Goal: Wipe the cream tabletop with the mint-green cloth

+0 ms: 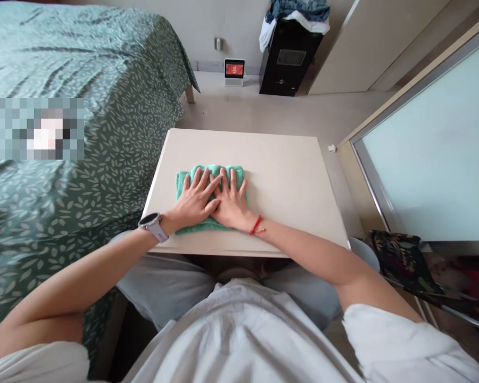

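Observation:
A green towel (183, 183), folded into a rough rectangle, lies on the left half of the pale table (287, 186). My left hand (195, 198), with a watch at its wrist, rests flat on the towel with its fingers spread. Beside it my right hand (232, 202), wearing a red string bracelet, also presses flat on the cloth, fingers apart. The two hands touch, the left thumb and index finger overlapping the right hand. Beneath the palms the middle of the towel is hidden.
A bed (115, 96) with a green leaf-patterned cover stands close on the left. Beyond the table are a small lit display (234, 72) on the floor and a black box (289, 58) with clothes on top. At right stands a frosted glass panel (435, 143).

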Available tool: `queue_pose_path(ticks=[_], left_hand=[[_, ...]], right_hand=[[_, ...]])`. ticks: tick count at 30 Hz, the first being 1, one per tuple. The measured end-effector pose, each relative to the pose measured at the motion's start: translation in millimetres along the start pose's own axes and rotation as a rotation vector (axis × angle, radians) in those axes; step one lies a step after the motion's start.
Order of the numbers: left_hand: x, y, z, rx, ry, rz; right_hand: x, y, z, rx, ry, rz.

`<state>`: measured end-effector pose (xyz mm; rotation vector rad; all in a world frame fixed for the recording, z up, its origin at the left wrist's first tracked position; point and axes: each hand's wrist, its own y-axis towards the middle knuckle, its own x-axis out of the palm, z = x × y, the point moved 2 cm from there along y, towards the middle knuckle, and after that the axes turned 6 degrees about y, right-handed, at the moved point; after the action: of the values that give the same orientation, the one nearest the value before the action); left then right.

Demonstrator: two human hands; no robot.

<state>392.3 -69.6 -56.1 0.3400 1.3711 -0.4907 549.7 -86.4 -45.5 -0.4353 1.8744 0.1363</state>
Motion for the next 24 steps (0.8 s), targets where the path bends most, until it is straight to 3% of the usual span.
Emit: queue_pose_path(ticks=[8, 12, 18, 24], left_hand=[[-23.9, 109.0, -77.1, -0.005, 0.025, 0.057], [-29.3, 148.4, -102.2, -0.005, 0.01, 0.067], [-37.3, 172.6, -110.7, -0.066, -0.012, 0.045], [-34.4, 164.0, -105.1, -0.073, 0.004, 0.063]], right_hand=[[-20.8, 127.2, 24.1, 0.028, 0.044, 0.063], [-31.3, 171.5, 36.8, 0.038, 0.054, 0.068], [-36.6, 198.2, 43.5, 0.058, 0.073, 0.13], [-32.2, 190.7, 41.3, 0.073, 0.085, 0.135]])
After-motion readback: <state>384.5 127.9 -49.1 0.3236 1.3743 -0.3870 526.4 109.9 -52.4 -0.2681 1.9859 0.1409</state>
